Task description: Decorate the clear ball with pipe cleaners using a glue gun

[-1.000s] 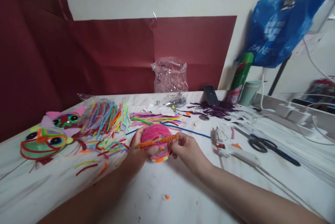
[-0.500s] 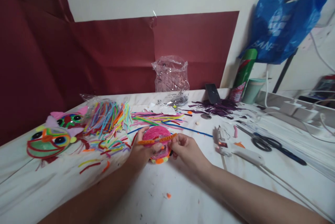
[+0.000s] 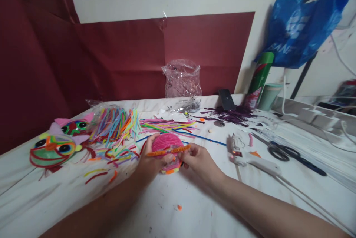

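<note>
A rounded pink craft piece, wound in fuzzy pipe cleaner, sits between my hands just above the near middle of the table. My left hand wraps its left side, with the thumb across the front. Over the front lies an orange pipe cleaner, running roughly level from one hand to the other. My right hand pinches the right end of this pipe cleaner, fingers closed against the pink piece. Orange and yellow bits show along the lower edge of the piece. Its underside is hidden.
Two finished-looking animal faces lie at the left, near bundled pipe cleaners and loose cut pieces. On the right are a glue gun, scissors and a power strip. A phone leans at the back.
The right end of the orange pipe cleaner sits very slightly further right, along with my right hand's fingers. My left hand keeps its hold on the pink piece.
</note>
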Available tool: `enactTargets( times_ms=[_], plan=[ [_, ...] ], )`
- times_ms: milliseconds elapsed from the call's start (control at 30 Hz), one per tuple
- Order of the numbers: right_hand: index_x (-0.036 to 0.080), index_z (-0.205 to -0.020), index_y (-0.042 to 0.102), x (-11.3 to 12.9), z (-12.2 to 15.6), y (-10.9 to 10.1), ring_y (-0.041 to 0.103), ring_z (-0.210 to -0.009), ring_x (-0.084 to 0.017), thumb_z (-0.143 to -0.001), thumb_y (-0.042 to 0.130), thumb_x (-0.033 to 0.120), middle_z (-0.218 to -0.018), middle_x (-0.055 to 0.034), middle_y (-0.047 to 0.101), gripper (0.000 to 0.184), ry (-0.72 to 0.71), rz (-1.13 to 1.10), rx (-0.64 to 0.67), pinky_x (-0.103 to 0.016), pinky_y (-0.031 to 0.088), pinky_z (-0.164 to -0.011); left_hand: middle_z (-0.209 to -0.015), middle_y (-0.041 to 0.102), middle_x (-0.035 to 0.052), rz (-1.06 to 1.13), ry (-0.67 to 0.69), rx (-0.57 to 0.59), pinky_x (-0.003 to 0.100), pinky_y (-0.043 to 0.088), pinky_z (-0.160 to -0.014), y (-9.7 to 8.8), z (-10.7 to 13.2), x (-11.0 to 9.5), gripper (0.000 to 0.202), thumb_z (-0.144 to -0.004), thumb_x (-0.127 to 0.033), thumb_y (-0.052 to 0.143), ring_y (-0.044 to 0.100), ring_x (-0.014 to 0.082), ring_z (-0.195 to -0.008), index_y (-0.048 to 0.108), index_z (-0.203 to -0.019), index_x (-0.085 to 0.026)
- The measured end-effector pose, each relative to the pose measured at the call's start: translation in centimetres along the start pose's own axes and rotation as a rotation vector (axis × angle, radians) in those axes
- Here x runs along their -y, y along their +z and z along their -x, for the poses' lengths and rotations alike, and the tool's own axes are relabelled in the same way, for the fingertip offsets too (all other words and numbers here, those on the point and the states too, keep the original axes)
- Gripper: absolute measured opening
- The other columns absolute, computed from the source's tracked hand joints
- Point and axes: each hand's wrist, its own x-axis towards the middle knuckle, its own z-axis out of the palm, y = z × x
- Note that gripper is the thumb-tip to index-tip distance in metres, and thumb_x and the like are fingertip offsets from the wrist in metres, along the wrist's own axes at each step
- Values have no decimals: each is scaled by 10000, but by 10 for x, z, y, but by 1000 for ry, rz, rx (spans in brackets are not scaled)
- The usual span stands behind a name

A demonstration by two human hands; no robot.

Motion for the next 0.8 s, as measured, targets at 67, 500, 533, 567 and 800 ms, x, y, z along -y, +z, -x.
enactTargets(
  times_ms=[67,500,533,567,800],
  plan=[
    [212,-554,433,1,0,-1,410,-464,-80,-614,679,316,-447,73,484,274,7,-7,3,-222,302,-487,-1137,644,97,-24,3,45,356,541,-756,-1,0,0,778,-559,-245,829,651,262,-960,484,-1256,-243],
    [206,-566,459,-6,-2,-3,401,-444,-74,-611,640,284,-436,83,479,202,18,-92,43,-224,314,-479,-1036,657,71,-98,9,20,359,549,-716,9,8,-13,684,-544,-251,823,652,240,-864,512,-1153,-229],
    [205,-568,461,-6,-1,-3,397,-445,-74,-617,635,281,-442,81,482,197,18,-97,47,-223,313,-479,-1012,663,67,-115,7,14,352,547,-699,9,8,-13,677,-539,-242,825,651,240,-855,520,-1143,-233],
    [203,-570,463,-6,-1,-3,396,-446,-73,-621,635,277,-448,80,486,194,18,-101,51,-222,312,-479,-994,669,66,-124,0,10,346,545,-683,9,8,-14,670,-540,-239,827,652,239,-844,525,-1138,-236],
    [200,-558,478,-6,-4,-6,424,-432,-75,-618,690,308,-425,73,509,245,26,-127,89,-218,322,-472,-1067,665,80,-74,-42,44,345,558,-705,3,1,-6,711,-544,-257,847,675,243,-870,500,-1165,-245]
  ],
)
